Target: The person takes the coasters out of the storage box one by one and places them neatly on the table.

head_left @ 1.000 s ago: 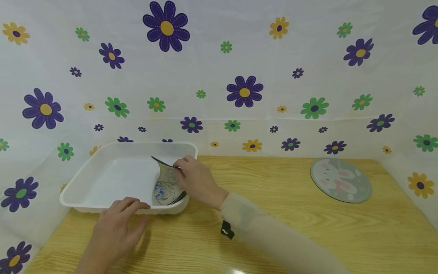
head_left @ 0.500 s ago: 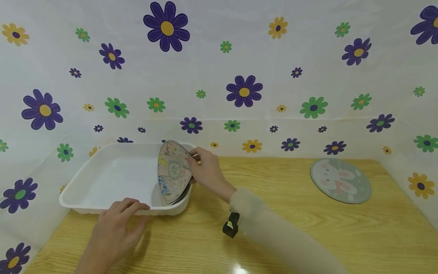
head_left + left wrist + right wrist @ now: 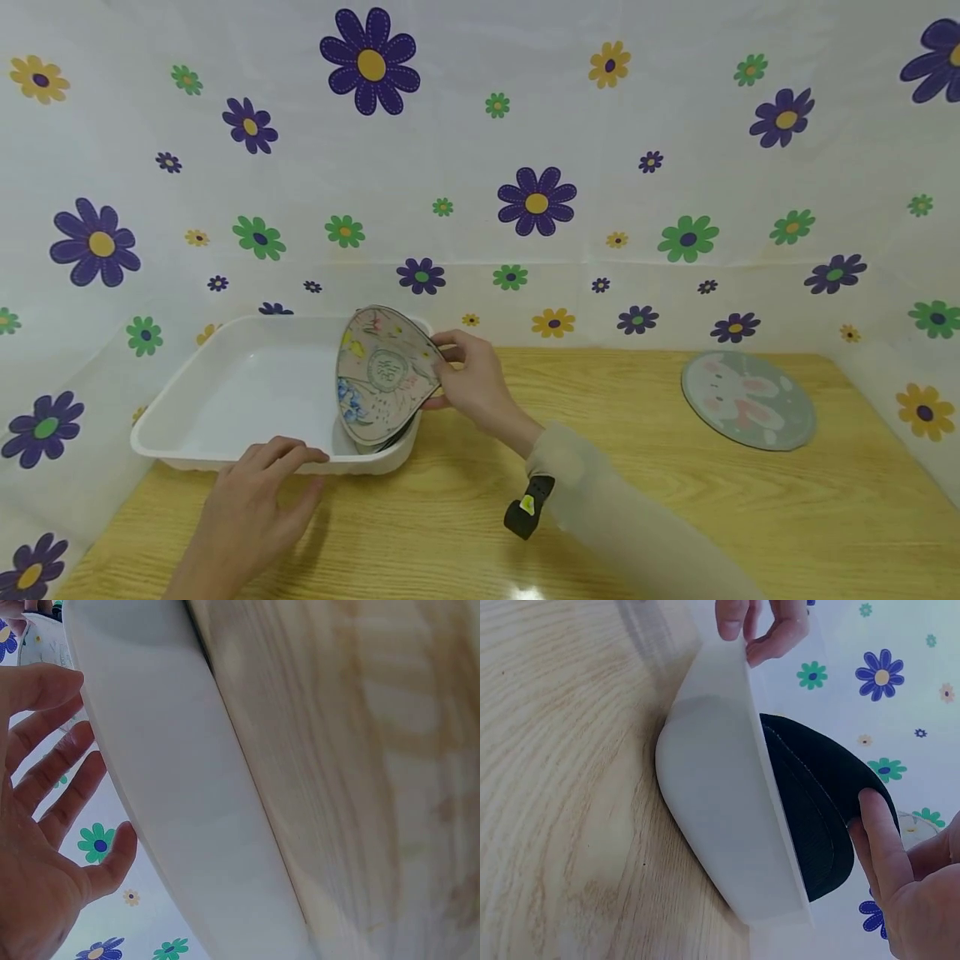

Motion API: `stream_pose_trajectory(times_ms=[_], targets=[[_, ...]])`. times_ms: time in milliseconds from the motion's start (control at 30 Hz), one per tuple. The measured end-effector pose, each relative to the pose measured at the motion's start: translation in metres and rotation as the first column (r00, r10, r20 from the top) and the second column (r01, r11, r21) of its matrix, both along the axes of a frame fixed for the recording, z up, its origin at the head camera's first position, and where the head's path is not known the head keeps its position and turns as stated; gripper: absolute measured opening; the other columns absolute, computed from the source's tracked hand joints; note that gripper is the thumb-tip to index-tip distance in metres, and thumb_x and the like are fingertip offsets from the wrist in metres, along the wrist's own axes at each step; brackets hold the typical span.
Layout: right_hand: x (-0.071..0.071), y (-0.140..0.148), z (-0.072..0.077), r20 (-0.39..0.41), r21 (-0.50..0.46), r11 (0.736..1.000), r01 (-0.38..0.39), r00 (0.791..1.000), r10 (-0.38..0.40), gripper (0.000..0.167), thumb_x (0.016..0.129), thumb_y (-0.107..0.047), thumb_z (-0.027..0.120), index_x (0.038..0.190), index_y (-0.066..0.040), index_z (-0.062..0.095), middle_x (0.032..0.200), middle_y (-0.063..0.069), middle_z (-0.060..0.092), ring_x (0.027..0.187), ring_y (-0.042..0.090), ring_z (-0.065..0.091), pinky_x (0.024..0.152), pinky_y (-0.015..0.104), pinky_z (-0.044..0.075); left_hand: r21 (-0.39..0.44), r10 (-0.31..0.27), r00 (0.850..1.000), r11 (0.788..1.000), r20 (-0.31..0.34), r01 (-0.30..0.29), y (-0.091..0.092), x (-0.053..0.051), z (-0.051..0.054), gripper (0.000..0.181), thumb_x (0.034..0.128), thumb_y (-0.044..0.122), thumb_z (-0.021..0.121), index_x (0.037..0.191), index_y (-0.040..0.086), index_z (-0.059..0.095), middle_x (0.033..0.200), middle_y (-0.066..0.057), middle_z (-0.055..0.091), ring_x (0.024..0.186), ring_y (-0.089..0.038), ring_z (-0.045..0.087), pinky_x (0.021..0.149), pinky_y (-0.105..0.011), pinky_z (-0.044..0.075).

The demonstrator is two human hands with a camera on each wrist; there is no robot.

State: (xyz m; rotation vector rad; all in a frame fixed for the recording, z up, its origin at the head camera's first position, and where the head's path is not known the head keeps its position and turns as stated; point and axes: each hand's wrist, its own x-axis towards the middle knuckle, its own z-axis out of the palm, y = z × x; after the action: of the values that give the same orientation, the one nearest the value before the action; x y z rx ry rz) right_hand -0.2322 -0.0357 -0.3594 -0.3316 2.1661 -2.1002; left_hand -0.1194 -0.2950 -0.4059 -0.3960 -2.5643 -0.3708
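My right hand pinches the right edge of a round patterned mat, which tilts up out of the white tray. Blue and yellow motifs and a round emblem cover its face; the right wrist view shows a dark underside. Another dark-backed mat leans beneath it against the tray's right end; how many lie there I cannot tell. On the tray's near rim rest the fingertips of my left hand, its thumb apart below the rim. In the left wrist view those fingers look loosely extended.
A grey-green round mat with a white rabbit lies flat on the right side of the wooden table. White flower-printed cloth hangs behind and at both sides. A black strap hangs at my right wrist.
My right hand has moved right, drawing the patterned mat up from the tray's right end and turning its face toward the head view. My left hand has stayed on the rim.
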Motion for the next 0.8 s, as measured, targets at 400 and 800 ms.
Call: stream_pose_trajectory(times_ms=[400,800], targets=[[0.008,0.019,0.007,0.088,-0.133,0.991,0.012,0.996,-0.001,0.036,0.102,0.005,0.052,0.136,-0.004,0.059,0.117,0.022,0.062,0.080,0.019,0.071,0.067,0.036,0.063,0.003,-0.025,1.000,1.000,-0.007,0.025,0.000,-0.003,0.000,0.025,0.0768,0.015,0.084,0.098,0.024,0.075,0.100,0.005,0.070,0.092,-0.024,0.066,0.068,-0.046,0.048],[0.012,0.033,0.012,0.077,-0.154,0.988,0.022,0.997,-0.010,0.037,0.101,0.006,0.052,0.136,-0.003,0.058,0.117,0.023,0.062,0.078,0.017,0.072,0.068,0.039,0.064,0.006,-0.017,1.000,1.000,0.004,0.017,-0.002,-0.004,0.004,0.027,0.0763,0.015,0.085,0.099,0.025,0.074,0.101,0.006,0.070,0.094,-0.024,0.066,0.070,-0.046,0.047]])
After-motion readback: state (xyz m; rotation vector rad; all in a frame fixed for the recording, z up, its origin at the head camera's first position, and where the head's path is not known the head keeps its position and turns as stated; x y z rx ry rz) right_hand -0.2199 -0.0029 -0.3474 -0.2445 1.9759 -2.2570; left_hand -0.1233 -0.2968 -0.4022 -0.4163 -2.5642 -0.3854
